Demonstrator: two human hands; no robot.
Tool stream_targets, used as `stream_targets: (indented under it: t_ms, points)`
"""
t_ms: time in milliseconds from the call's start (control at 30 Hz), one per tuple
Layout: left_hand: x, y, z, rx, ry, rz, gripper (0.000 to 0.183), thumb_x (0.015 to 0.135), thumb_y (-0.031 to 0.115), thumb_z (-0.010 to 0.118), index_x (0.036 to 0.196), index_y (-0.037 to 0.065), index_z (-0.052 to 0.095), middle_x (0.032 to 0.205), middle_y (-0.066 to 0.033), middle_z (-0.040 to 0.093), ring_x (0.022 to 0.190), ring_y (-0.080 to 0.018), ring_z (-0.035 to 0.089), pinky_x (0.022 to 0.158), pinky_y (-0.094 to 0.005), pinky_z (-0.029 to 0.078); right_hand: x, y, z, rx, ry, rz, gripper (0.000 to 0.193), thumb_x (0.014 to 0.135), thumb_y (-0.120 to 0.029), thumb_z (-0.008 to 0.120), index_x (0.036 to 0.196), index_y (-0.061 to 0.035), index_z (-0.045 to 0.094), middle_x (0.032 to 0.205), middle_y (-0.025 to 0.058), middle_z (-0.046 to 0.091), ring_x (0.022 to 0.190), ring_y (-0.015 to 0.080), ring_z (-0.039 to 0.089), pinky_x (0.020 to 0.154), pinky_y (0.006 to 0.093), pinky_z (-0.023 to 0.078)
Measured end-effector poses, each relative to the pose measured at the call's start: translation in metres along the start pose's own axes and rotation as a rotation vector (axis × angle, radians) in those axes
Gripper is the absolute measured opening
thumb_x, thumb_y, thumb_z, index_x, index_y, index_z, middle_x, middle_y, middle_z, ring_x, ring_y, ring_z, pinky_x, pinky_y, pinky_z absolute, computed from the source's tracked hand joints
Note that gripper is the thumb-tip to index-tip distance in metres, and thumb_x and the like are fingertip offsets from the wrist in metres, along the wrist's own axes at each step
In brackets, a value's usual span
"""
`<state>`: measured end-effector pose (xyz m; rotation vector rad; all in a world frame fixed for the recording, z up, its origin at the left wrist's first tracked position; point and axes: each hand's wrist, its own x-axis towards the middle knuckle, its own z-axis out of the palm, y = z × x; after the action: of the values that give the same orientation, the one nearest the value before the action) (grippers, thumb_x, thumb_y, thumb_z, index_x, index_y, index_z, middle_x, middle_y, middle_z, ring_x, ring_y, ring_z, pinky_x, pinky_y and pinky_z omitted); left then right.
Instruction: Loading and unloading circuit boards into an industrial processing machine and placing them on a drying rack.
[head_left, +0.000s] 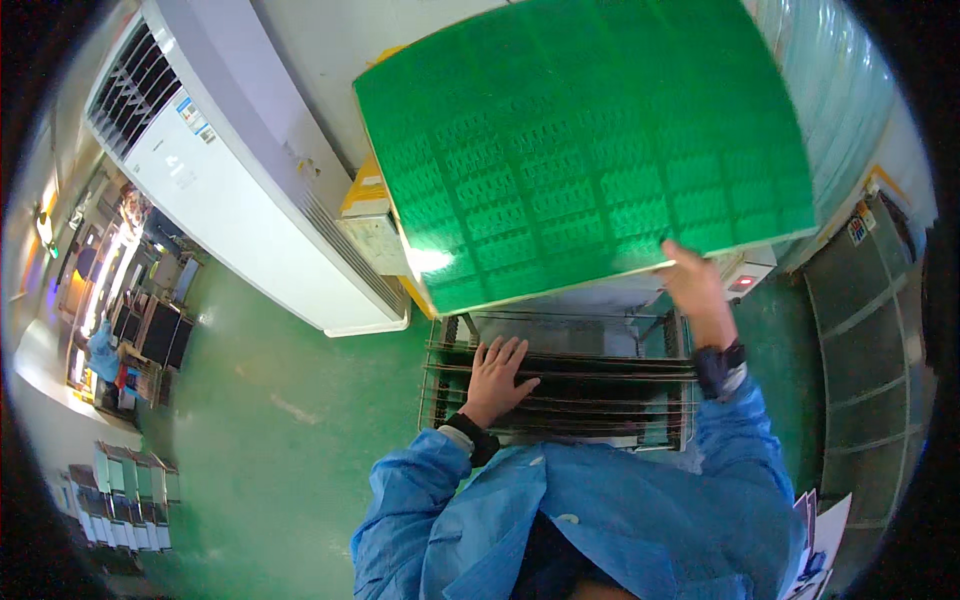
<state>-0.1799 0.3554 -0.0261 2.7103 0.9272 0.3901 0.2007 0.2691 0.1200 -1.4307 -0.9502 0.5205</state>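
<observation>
A large, glossy green panel [590, 160] with a grid of faint repeated patterns fills the upper middle, tilted up in front of me. My right hand [695, 285] grips its lower edge near the right, thumb on the green face; the fingers behind are hidden. Below the panel stands a metal rack [683, 400] holding several thin dark boards [600, 390] on edge in slots. My left hand [495, 380] lies with fingers spread over the tops of these boards, at the rack's left part. Whether it presses on them I cannot tell.
A tall white air conditioner [240, 190] stands at the left. Behind the panel is a yellow-and-white box [370, 220]. Grey metal shelving or cabinet [870, 350] lines the right, with clear strip curtains [835, 80] above. At the far left, a person in blue [103, 355] is near equipment.
</observation>
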Motion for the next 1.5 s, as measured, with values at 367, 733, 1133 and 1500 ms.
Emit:
stream_targets:
  t_ms: [367,733,1133,1500]
  points:
    - [0.002,-0.007,0.006,0.045,-0.001,0.003,0.082,0.094,0.061,0.064,0.157,0.014,0.045,0.158,-0.0143,0.049,0.150,-0.0364,0.039,0.127,-0.0566,0.021,-0.035,0.063,0.106,1.055,-0.096,0.565,0.009,0.100,-0.013,0.072,0.105,-0.0066,0.067,0.104,0.0062,0.068,0.096,0.0232,0.066,0.083,0.0420,0.058]
    - [0.007,0.003,-0.007,0.004,-0.039,-0.029,0.080,0.093,0.055,0.068,0.158,0.013,0.046,0.160,-0.0142,0.048,0.151,-0.0385,0.039,0.127,-0.0575,0.021,-0.027,0.102,0.151,1.091,-0.031,0.732,0.011,0.101,-0.017,0.073,0.101,-0.0075,0.067,0.103,0.0058,0.069,0.094,0.0241,0.065,0.088,0.0416,0.057]
    - [0.018,-0.002,-0.011,0.031,-0.067,-0.029,0.079,0.094,0.055,0.066,0.158,0.015,0.045,0.159,-0.0127,0.049,0.150,-0.0377,0.039,0.127,-0.0563,0.020,-0.001,0.121,0.168,1.140,-0.030,0.785,0.015,0.103,-0.020,0.069,0.103,-0.0065,0.063,0.104,0.0113,0.068,0.096,0.0276,0.065,0.093,0.0467,0.057]
    - [0.025,0.000,-0.014,0.061,-0.069,-0.029,0.078,0.094,0.054,0.068,0.159,0.015,0.045,0.156,-0.0126,0.052,0.150,-0.0354,0.040,0.128,-0.0555,0.020,0.017,0.122,0.174,1.145,0.055,0.774,0.015,0.102,-0.017,0.068,0.097,-0.0080,0.058,0.096,0.0094,0.062,0.092,0.0294,0.064,0.093,0.0504,0.057]
